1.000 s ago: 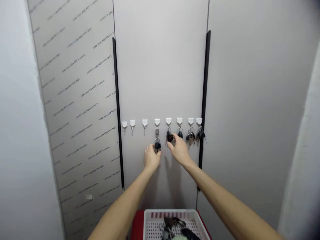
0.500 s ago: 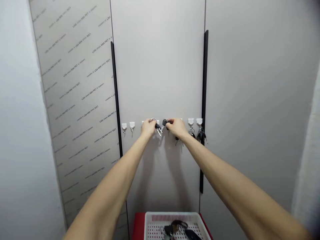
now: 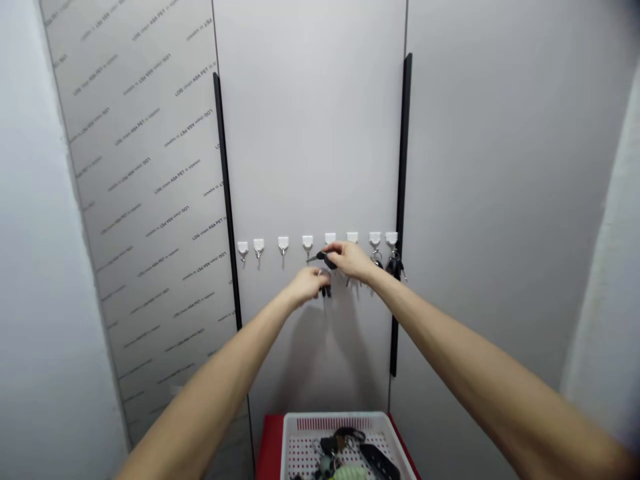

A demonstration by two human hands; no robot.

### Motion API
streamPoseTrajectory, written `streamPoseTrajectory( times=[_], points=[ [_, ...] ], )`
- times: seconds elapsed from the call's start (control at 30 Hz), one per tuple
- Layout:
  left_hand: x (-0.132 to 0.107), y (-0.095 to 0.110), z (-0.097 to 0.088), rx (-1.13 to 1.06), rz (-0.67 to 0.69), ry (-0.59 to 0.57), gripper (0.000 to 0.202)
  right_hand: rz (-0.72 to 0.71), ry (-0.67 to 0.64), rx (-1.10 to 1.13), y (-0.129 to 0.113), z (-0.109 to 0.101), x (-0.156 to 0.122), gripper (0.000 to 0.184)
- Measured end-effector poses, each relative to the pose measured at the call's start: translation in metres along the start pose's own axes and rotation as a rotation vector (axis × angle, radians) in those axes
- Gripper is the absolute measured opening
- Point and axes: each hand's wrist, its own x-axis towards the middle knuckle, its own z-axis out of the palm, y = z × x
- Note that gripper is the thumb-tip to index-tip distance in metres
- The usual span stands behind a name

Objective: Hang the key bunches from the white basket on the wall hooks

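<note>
A row of white hooks (image 3: 283, 243) is stuck across a grey cabinet door (image 3: 310, 133). My left hand (image 3: 307, 285) is closed on a black key bunch (image 3: 326, 291) just below the hooks. My right hand (image 3: 351, 260) pinches another black key (image 3: 324, 257) right under the fifth hook from the left. The left hooks are bare. More key bunches (image 3: 395, 265) hang from the two rightmost hooks beside my right wrist.
A white perforated basket (image 3: 300, 440) holding several keys and fobs sits below on a red surface (image 3: 270, 443). Black vertical handles (image 3: 400, 213) run along both door edges. A film-covered panel (image 3: 140, 187) stands to the left.
Both hands lifted key bunches off the middle hooks. My left hand has since dropped below the hook row with its bunch, and my right hand holds its key under the hooks.
</note>
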Motion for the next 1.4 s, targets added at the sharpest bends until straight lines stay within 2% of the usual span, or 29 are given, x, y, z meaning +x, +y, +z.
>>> streamPoseTrajectory(
  times=[0.07,0.13,0.23,0.37,0.47,0.53,0.63,0.73,0.8,0.83,0.87,0.9,0.93,1.0,1.03,1.07,1.13,1.2,1.27,1.33,1.4],
  points=[
    [-0.013,-0.028,0.018,0.045,-0.031,-0.103,0.012,0.082,0.013,0.012,0.015,0.004,-0.011,0.027],
    [-0.024,-0.054,0.035,0.056,-0.08,-0.185,0.011,0.147,0.128,0.051,0.027,0.004,-0.015,0.028],
    [-0.035,-0.075,0.055,0.043,-0.145,-0.312,0.011,0.136,0.228,0.171,0.025,0.0,-0.002,0.029],
    [-0.053,-0.084,0.078,0.069,-0.195,-0.504,0.018,0.13,0.2,0.25,-0.001,-0.002,0.031,0.028],
    [-0.073,-0.096,0.098,0.239,-0.178,-0.584,0.022,0.162,0.031,0.268,-0.017,0.002,0.034,0.026],
    [-0.089,-0.108,0.107,0.39,-0.147,-0.6,0.025,0.137,-0.171,0.272,-0.017,0.009,0.014,0.024],
    [-0.11,-0.121,0.109,0.545,-0.152,-0.638,0.03,0.08,-0.463,0.231,0.003,0.033,-0.049,0.021],
    [-0.115,-0.12,0.094,0.63,-0.137,-0.724,0.031,0.125,-0.597,0.165,0.034,0.063,-0.126,0.025],
    [-0.105,-0.109,0.079,0.607,-0.12,-0.763,0.03,0.103,-0.695,0.169,0.05,0.074,-0.162,0.026],
    [-0.096,-0.101,0.072,0.557,-0.112,-0.739,0.029,0.084,-0.715,0.167,0.055,0.074,-0.169,0.025],
    [-0.084,-0.091,0.066,0.483,-0.094,-0.672,0.029,0.075,-0.682,0.156,0.058,0.069,-0.17,0.023],
    [-0.07,-0.081,0.062,0.397,-0.065,-0.558,0.029,0.085,-0.584,0.13,0.06,0.059,-0.163,0.022],
    [-0.054,-0.07,0.059,0.314,-0.026,-0.41,0.029,0.108,-0.431,0.092,0.061,0.047,-0.151,0.021],
    [-0.02,-0.048,0.06,0.17,0.03,-0.092,0.033,0.208,0.002,-0.024,0.063,0.018,-0.115,0.025],
    [-0.003,-0.037,0.064,0.115,0.032,0.045,0.036,0.242,0.173,-0.087,0.065,0.005,-0.095,0.029],
    [0.013,-0.028,0.069,0.072,0.021,0.162,0.038,0.291,0.303,-0.142,0.066,-0.005,-0.077,0.033],
    [0.039,-0.013,0.081,0.014,-0.025,0.304,0.041,0.367,0.393,-0.211,0.07,-0.015,-0.051,0.041],
    [0.055,-0.005,0.091,-0.037,-0.082,0.345,0.036,0.423,0.384,-0.25,0.074,-0.014,-0.039,0.042],
    [0.062,-0.002,0.096,-0.091,-0.117,0.31,0.025,0.43,0.362,-0.258,0.078,-0.011,-0.038,0.033],
    [0.061,-0.001,0.091,-0.132,-0.115,0.253,0.021,0.402,0.374,-0.227,0.08,-0.014,-0.039,0.028],
    [0.058,0.003,0.076,-0.142,-0.084,0.198,0.023,0.362,0.397,-0.195,0.078,-0.025,-0.037,0.027]
  ],
)
